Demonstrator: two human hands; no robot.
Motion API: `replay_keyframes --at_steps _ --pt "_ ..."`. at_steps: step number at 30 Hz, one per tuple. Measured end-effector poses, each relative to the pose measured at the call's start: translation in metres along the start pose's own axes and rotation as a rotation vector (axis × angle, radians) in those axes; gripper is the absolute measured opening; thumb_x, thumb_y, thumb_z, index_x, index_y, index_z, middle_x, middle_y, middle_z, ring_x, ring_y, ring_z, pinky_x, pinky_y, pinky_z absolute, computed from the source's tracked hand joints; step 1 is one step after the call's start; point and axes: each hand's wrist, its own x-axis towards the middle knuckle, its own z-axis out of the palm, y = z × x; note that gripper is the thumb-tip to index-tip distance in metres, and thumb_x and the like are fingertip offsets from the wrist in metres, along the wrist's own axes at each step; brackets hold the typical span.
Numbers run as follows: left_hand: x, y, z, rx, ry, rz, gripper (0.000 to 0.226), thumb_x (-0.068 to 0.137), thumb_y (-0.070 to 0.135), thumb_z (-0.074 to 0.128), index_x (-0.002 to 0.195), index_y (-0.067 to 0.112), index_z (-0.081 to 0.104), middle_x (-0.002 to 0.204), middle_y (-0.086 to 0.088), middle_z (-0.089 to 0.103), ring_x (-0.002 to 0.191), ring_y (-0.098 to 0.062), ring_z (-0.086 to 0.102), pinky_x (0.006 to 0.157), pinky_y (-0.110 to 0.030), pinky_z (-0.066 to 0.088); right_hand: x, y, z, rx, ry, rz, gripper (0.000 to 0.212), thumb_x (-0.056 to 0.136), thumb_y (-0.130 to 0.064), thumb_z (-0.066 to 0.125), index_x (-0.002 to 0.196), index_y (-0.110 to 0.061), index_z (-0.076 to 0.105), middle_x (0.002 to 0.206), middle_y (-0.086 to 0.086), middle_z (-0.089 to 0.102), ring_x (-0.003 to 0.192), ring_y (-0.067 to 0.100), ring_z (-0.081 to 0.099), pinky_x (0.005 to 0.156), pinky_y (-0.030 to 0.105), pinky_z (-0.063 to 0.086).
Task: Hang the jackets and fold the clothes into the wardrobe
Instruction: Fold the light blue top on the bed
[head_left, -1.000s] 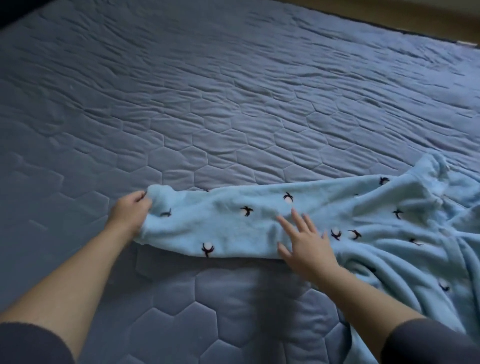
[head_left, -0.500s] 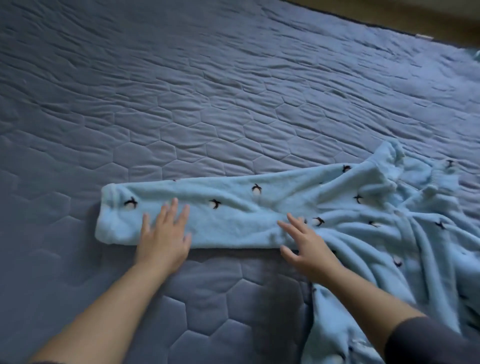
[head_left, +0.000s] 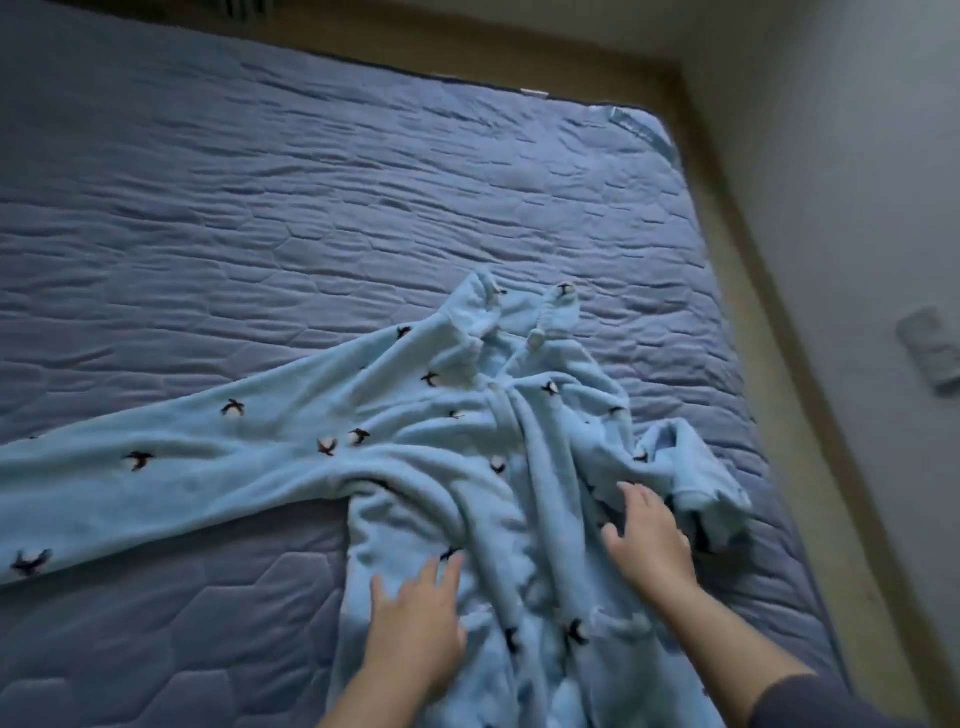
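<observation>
A pale blue fleece robe (head_left: 467, 441) is lying crumpled on the bed (head_left: 260, 208), taking up the bed's near right part. Its collar (head_left: 493, 312) is pointing toward the bed's far edge. One long sleeve (head_left: 156, 483) is stretching flat toward the bed's left side and running out of view there. The other sleeve (head_left: 696, 467) is sitting bunched close to the bed's right edge. Small dark-and-white motifs are dotting the fleece, too small to make out.

The left hand (head_left: 415, 618) is resting palm down on the robe's body, toward the bed's near edge, with its fingers straight and close together and its thumb out. It is gripping nothing. The right hand (head_left: 649, 540) is lying on the folds just beside the bunched sleeve, with its fingers spread and relaxed, and it is also holding nothing. A dark cuff (head_left: 810, 701) is covering the right forearm.

A tan frame (head_left: 753, 260) is bordering the bed's far and right edges. A grey wall (head_left: 857, 156) is rising beyond the frame, and a blurred pale plate (head_left: 930, 353) is sitting on it.
</observation>
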Motion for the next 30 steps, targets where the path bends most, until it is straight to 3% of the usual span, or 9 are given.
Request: replay_keyframes --at_steps 6,9,11,13,16,20,22,27,30 --pt "0.049 0.114 0.003 -0.03 0.156 0.073 0.054 0.088 0.032 0.041 0.14 0.028 0.026 0.139 0.006 0.039 0.127 -0.015 0.043 0.106 -0.039 0.03 0.055 0.13 -0.022 0.445 0.329 0.338 0.051 0.092 -0.017 0.047 0.141 -0.009 0.036 0.149 0.016 0.033 0.133 0.035 0.035 0.105 0.047 0.034" --pt "0.087 0.167 0.002 -0.146 0.336 0.033 0.062 0.087 0.028 0.046 0.145 0.023 0.025 0.15 -0.003 0.027 0.133 -0.02 0.035 0.105 -0.034 0.034 0.096 0.18 -0.016 0.771 0.138 0.416 0.064 0.094 -0.019 0.051 0.15 -0.013 0.02 0.149 0.016 0.035 0.133 0.035 0.038 0.104 0.04 0.036" --pt "0.109 0.2 0.005 -0.142 0.425 0.019 0.068 0.086 0.027 0.052 0.148 0.023 0.024 0.158 -0.006 0.01 0.142 -0.021 0.021 0.111 -0.035 0.027 0.11 0.192 -0.006 0.922 -0.045 0.244 0.081 0.088 -0.019 0.064 0.151 -0.014 0.014 0.146 0.009 0.037 0.132 0.027 0.041 0.094 0.029 0.042" --pt "0.123 0.223 0.013 -0.073 0.42 0.01 0.072 0.085 0.028 0.054 0.149 0.025 0.02 0.159 -0.005 0.004 0.144 -0.021 0.013 0.115 -0.041 0.019 0.117 0.193 0.007 0.872 -0.11 0.077 0.072 0.08 -0.008 0.07 0.143 -0.012 0.035 0.132 0.006 0.05 0.118 0.018 0.05 0.091 0.023 0.042" --pt "0.13 0.249 0.021 -0.067 0.272 -0.086 0.065 0.085 0.03 0.052 0.143 0.023 0.024 0.15 -0.002 0.024 0.136 -0.022 0.032 0.114 -0.052 0.019 0.123 0.202 0.007 0.927 0.021 0.126 0.03 0.079 0.0 0.058 0.107 -0.009 0.059 0.101 0.009 0.065 0.093 0.021 0.058 0.077 0.027 0.046" --pt "0.135 0.271 0.003 -0.148 0.363 -0.161 0.037 0.083 0.025 0.051 0.116 0.014 0.039 0.123 -0.007 0.046 0.108 -0.03 0.053 0.093 -0.042 0.04 0.154 0.27 -0.051 1.255 0.341 0.403 0.023 0.087 -0.005 0.053 0.109 -0.011 0.056 0.096 0.008 0.056 0.076 0.018 0.052 0.06 0.025 0.037" --pt "0.141 0.284 -0.007 -0.335 0.429 -0.053 0.044 0.084 0.021 0.053 0.125 0.015 0.039 0.13 -0.006 0.045 0.11 -0.028 0.053 0.091 -0.038 0.043 0.17 0.316 -0.089 1.291 0.478 0.496 0.014 0.087 -0.014 0.055 0.097 -0.022 0.051 0.093 0.006 0.056 0.063 0.014 0.046 0.053 0.028 0.035" --pt "0.15 0.328 -0.001 -0.217 -0.005 0.158 0.07 0.087 0.027 0.051 0.149 0.022 0.02 0.158 0.003 0.018 0.136 -0.018 0.036 0.103 -0.03 0.037 0.174 0.368 -0.134 1.264 0.514 0.524 0.015 0.086 -0.013 0.059 0.098 -0.022 0.055 0.075 -0.005 0.056 0.06 0.009 0.052 0.046 0.02 0.041" --pt "0.152 0.346 0.009 -0.116 -0.034 0.114 0.061 0.087 0.029 0.05 0.144 0.02 0.029 0.151 0.0 0.029 0.132 -0.02 0.04 0.103 -0.036 0.04 0.169 0.377 -0.146 1.278 0.578 0.553 0.011 0.087 -0.011 0.057 0.094 -0.02 0.06 0.079 0.001 0.061 0.063 0.015 0.056 0.045 0.017 0.045"
